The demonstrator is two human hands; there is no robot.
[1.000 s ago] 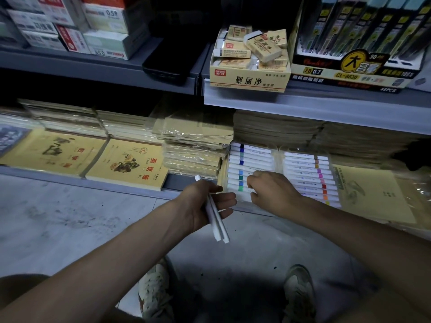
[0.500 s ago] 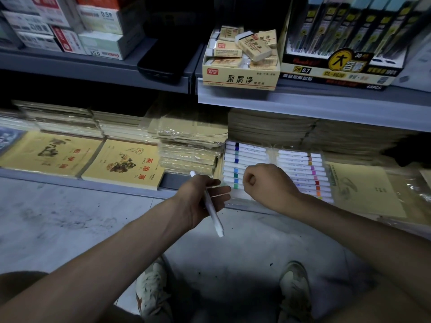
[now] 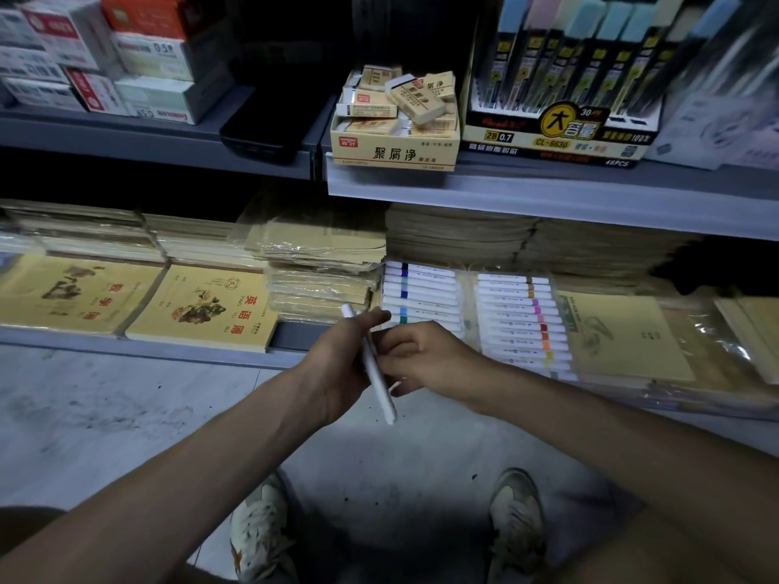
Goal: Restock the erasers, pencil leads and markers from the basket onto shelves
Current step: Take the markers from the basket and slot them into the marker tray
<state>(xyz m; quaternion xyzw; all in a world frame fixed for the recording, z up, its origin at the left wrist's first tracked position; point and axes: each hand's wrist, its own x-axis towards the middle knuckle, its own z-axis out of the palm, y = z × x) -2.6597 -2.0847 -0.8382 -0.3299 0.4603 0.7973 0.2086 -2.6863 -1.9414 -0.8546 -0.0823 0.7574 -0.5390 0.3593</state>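
A: Since half a second ago, our right hand (image 3: 425, 356) has left the marker tray (image 3: 468, 318) and met the left hand (image 3: 337, 368) at the marker (image 3: 375, 368).

B: Step in hand?

A: Marker restocking. Left fingers are clamped on one white marker, held above the floor just before the bottom shelf (image 3: 291, 335). Right fingers are curled at it; whether they grip it, we cannot tell.

B: Next move?

A: Probably pass it right and lay it parallel in the left row.

B: Counts?

A: One marker held, two tray rows, one eraser box (image 3: 394, 151), one lead display (image 3: 560, 137). No basket in view.
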